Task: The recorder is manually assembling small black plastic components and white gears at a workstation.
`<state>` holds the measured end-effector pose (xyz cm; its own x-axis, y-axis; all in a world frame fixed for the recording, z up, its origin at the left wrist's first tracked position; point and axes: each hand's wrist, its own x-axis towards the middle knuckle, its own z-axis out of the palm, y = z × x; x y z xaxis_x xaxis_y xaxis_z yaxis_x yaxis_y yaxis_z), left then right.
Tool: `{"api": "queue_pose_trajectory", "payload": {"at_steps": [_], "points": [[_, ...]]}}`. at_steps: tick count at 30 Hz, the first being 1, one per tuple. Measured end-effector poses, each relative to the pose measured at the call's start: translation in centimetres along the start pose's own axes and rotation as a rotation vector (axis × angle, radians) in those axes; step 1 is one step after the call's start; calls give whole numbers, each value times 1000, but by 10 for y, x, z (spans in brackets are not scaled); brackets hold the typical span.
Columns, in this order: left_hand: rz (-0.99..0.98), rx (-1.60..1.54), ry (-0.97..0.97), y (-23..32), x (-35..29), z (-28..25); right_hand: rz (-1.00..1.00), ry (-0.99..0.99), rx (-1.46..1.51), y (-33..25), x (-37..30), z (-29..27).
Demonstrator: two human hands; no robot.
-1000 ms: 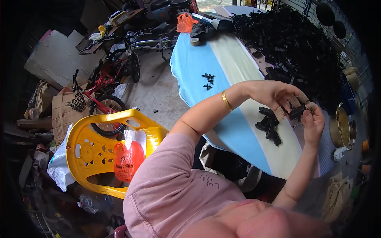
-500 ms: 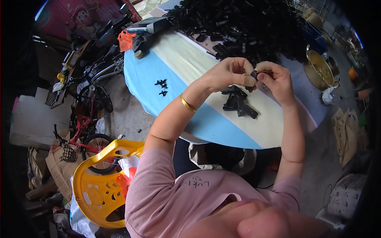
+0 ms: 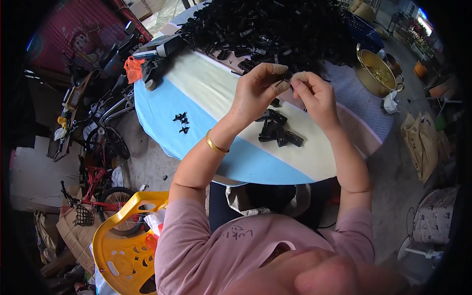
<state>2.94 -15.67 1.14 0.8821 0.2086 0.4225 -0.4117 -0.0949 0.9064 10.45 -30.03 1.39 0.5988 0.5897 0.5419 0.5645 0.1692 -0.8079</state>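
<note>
Both hands meet above the middle of the surface (image 3: pixel 196 98), fingertips pressed together around something small and dark that is mostly hidden between them. The left hand (image 3: pixel 258 91) pinches with thumb and forefinger closed; the right hand (image 3: pixel 314 96) curls its fingers shut against the same spot. What exactly is pinched is too small to tell, though it looks like one of the small black parts. A small cluster of black parts (image 3: pixel 278 132) lies just below the hands, toward the near edge, and a big heap of black parts (image 3: pixel 275 29) covers the far edge. So small a piece, held only at the fingertips, could slip and fall among the cluster or roll off the near edge.
</note>
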Motion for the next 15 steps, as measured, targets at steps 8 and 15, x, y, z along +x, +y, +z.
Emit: {"api": "queue_pose_trajectory", "payload": {"at_steps": [8, 15], "points": [[245, 142, 126, -8, -3, 8, 109, -45, -45, -4, -1, 0], [155, 422, 7, -15, 8, -7, 176, -89, -68, 23, 17, -25]]}}
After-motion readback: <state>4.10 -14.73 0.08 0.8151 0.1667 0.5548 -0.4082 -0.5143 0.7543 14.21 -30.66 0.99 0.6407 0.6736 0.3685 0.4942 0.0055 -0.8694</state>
